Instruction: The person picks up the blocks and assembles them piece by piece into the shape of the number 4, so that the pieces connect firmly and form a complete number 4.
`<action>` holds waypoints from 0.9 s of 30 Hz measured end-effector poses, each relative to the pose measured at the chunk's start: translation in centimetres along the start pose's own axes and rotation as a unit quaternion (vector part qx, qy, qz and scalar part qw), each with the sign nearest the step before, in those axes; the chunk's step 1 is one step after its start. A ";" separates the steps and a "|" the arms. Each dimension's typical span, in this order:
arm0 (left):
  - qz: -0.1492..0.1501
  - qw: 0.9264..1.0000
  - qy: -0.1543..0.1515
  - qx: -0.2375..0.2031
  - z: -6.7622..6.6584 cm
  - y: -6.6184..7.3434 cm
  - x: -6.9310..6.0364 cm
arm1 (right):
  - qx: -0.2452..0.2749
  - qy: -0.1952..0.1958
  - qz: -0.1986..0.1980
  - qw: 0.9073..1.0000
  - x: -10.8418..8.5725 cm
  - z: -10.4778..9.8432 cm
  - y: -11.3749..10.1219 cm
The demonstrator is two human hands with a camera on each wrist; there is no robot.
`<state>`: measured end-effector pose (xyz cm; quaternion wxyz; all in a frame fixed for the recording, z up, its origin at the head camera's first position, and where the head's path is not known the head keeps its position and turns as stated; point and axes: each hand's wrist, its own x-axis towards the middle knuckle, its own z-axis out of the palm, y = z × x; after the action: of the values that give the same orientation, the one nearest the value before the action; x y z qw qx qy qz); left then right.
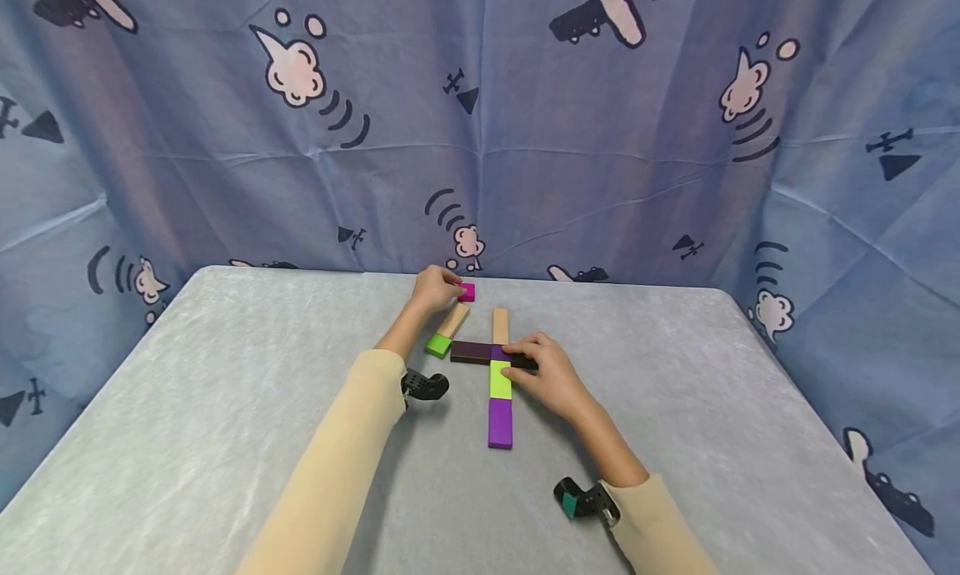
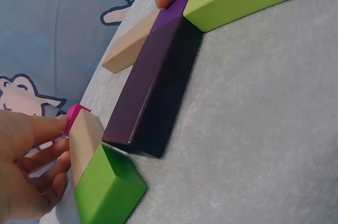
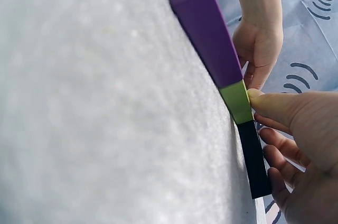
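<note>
At the far part of the table, my left hand (image 1: 437, 289) pinches a small magenta block (image 1: 467, 292); the left wrist view shows the thumb against it. Just nearer, a natural wood block (image 1: 453, 318) meets a green block (image 1: 438, 345) in a slanted line. My right hand (image 1: 551, 377) touches a row of blocks: its thumb rests at the lime block (image 1: 500, 380), a fingertip on the small purple block (image 1: 499, 352). A dark block (image 1: 471, 352) extends left from there, another dark block (image 3: 254, 160) right, partly under the fingers.
A longer purple block (image 1: 500, 425) forms the row's near end, and a natural wood block (image 1: 500, 325) its far end. The pale cloth-covered table (image 1: 225, 442) reaches back to a blue patterned curtain (image 1: 600, 142). Both wrists carry black devices.
</note>
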<state>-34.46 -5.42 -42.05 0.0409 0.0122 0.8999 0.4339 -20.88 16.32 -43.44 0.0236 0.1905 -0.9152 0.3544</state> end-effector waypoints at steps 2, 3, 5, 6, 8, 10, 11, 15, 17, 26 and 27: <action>0.000 1.000 -0.001 -0.003 0.1 0.0 0.0 | 0.000 -0.001 0.000 1.000 0.0 0.0 0.0; 0.000 1.000 -0.002 -0.005 0.1 0.0 0.0 | 0.001 -0.001 0.000 1.000 0.0 0.0 0.0; 0.002 1.000 -0.006 -0.009 0.2 0.0 0.0 | 0.001 -0.002 -0.001 1.000 0.0 0.0 0.1; 0.003 1.000 -0.008 -0.010 0.2 0.0 -0.1 | 0.001 -0.002 0.000 1.000 0.0 0.0 0.0; 0.006 1.000 -0.013 -0.010 0.1 0.1 -0.1 | 0.000 -0.003 0.000 1.000 0.0 0.0 0.0; 0.009 1.000 -0.020 -0.010 0.1 0.1 -0.1 | -0.001 -0.003 0.000 1.000 0.0 0.0 0.0; 0.012 1.000 -0.024 -0.009 0.0 0.1 -0.1 | 0.000 -0.003 0.001 1.000 0.0 -0.1 0.0; 0.019 0.999 -0.041 -0.005 -0.2 0.1 -0.2 | 0.001 -0.003 -0.001 1.000 0.0 -0.1 0.1; 0.022 0.999 -0.049 -0.001 -0.3 0.2 -0.2 | 0.001 -0.002 -0.003 1.000 0.0 -0.1 0.1; 0.030 0.997 -0.065 0.005 -0.5 -0.1 -0.2 | -0.004 0.000 -0.003 1.000 0.0 0.0 0.1; 0.030 0.997 -0.066 0.007 -0.6 -0.1 -0.2 | -0.004 0.000 -0.003 1.000 0.0 0.0 0.1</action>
<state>-34.34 -5.94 -41.79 0.0870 0.0684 0.8976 0.4267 -20.90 16.37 -43.50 0.0255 0.1931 -0.9159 0.3510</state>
